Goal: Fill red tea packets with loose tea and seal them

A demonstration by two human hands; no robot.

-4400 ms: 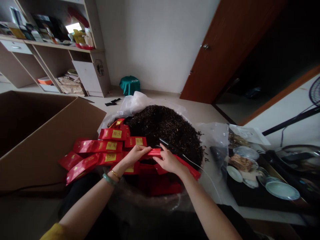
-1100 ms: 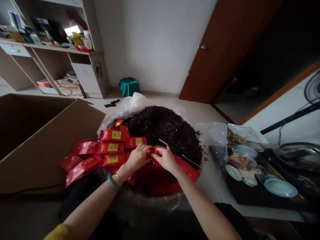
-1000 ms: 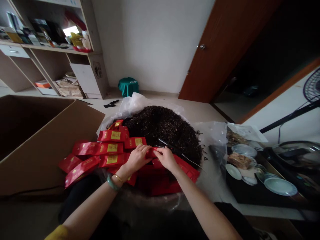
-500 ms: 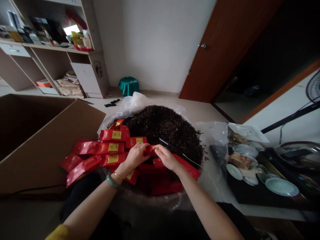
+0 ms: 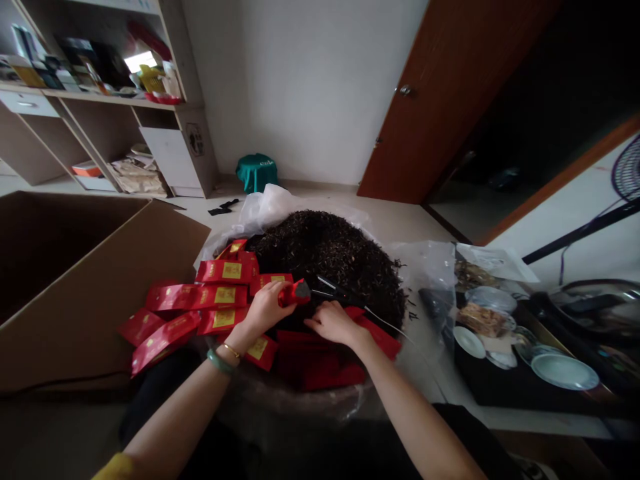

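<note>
My left hand (image 5: 271,306) is closed around a small red packet (image 5: 295,292), its open end turned right and showing dark inside. Just to the right and lower, my right hand (image 5: 334,323) is apart from that packet, fingers curled downward over the dark leaves; whatever its fingertips hold is hidden. Behind it, a black tong-like tool (image 5: 336,291) with a white cord rests against a heap of dark loose tea leaves (image 5: 325,243). Printed red packets (image 5: 223,295) with gold labels pile up at the left, and flatter red packets (image 5: 330,373) lie below my hands.
A clear plastic liner (image 5: 270,200) surrounds the heap. To the left stands an open cardboard box (image 5: 115,287). On the right are a pale dish (image 5: 565,371), a small bowl (image 5: 469,342) and a clear bag (image 5: 487,320). A teal-covered stool (image 5: 257,172) stands by the wall.
My right hand has left the red packet and moved down and slightly right, fingers curling. My left hand keeps the packet, and its dark open end now shows.
</note>
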